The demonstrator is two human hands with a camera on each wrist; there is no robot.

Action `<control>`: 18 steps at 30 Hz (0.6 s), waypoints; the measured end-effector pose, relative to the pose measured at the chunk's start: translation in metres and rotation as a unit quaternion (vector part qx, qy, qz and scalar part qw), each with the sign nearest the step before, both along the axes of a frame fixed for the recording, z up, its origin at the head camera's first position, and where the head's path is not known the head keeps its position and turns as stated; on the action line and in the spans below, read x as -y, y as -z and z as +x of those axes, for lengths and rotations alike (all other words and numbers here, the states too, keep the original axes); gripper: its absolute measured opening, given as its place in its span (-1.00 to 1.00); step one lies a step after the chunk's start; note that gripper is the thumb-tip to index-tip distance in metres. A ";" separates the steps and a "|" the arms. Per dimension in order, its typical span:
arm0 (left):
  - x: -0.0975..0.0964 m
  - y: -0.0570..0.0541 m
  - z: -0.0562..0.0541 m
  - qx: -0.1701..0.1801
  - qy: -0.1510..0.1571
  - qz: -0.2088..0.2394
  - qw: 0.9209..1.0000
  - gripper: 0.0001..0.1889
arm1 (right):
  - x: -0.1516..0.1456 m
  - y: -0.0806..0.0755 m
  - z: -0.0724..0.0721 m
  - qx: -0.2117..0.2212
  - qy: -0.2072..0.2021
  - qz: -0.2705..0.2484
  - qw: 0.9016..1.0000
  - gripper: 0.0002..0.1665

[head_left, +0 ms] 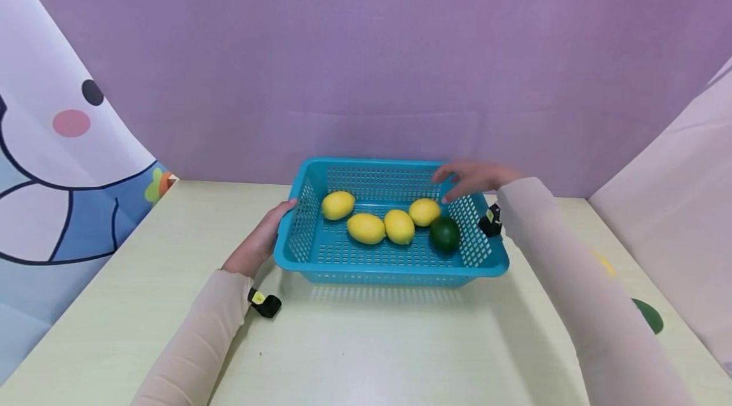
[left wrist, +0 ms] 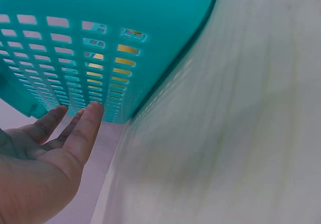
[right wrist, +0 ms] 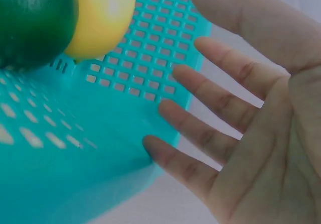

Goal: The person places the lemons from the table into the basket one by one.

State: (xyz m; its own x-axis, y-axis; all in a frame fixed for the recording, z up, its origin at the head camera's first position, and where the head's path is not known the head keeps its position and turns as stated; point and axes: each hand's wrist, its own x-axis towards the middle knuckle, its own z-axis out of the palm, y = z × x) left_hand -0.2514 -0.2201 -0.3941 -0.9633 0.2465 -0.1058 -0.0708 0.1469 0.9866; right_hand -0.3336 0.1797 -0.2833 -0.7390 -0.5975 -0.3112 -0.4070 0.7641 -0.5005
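A blue plastic basket (head_left: 389, 270) with perforated walls stands on the table. Inside lie several yellow lemons (head_left: 366, 229) and one dark green, rounded fruit (head_left: 445, 234) near the right end. My left hand (head_left: 262, 241) holds the basket's left rim, its thumb over the edge; in the left wrist view the fingers (left wrist: 83, 136) reach against the outside of the perforated wall. Over the back right corner hovers my right hand (head_left: 471, 178), fingers spread and holding nothing. The right wrist view shows its palm beside the basket, close to a lemon (right wrist: 103, 18) and the green fruit (right wrist: 35, 23).
The pale wooden table (head_left: 343, 342) extends around the basket. Behind it hangs a purple cloth (head_left: 366, 75), with a cartoon-printed cloth (head_left: 68, 203) on the left. A dark green shape (head_left: 649, 316) and a bit of yellow (head_left: 603, 263) show beyond the right sleeve.
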 end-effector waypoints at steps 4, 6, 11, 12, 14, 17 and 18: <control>0.000 0.000 -0.001 0.000 0.001 0.004 1.000 -0.26 | -0.009 -0.003 0.002 -0.024 -0.002 -0.017 1.000 -0.38; 0.001 0.000 -0.001 0.001 0.002 0.002 1.000 -0.25 | -0.013 -0.004 0.004 -0.038 -0.001 -0.022 0.999 -0.40; 0.000 -0.001 -0.001 0.003 0.005 0.001 1.000 -0.26 | -0.023 -0.005 0.006 -0.053 0.007 -0.033 0.998 -0.44; 0.000 -0.002 -0.001 0.005 0.004 -0.001 1.000 -0.25 | -0.025 -0.005 0.007 -0.053 0.011 -0.037 0.998 -0.44; 0.000 -0.002 0.000 0.008 0.001 -0.004 1.000 -0.25 | -0.030 -0.005 0.009 -0.049 0.019 -0.044 0.998 -0.43; 0.001 -0.001 0.000 0.012 -0.004 -0.009 1.000 -0.24 | -0.036 -0.005 0.011 -0.047 0.028 -0.059 0.997 -0.44; 0.001 -0.001 0.000 0.012 -0.005 -0.010 1.000 -0.24 | -0.038 -0.005 0.012 -0.048 0.032 -0.064 0.996 -0.44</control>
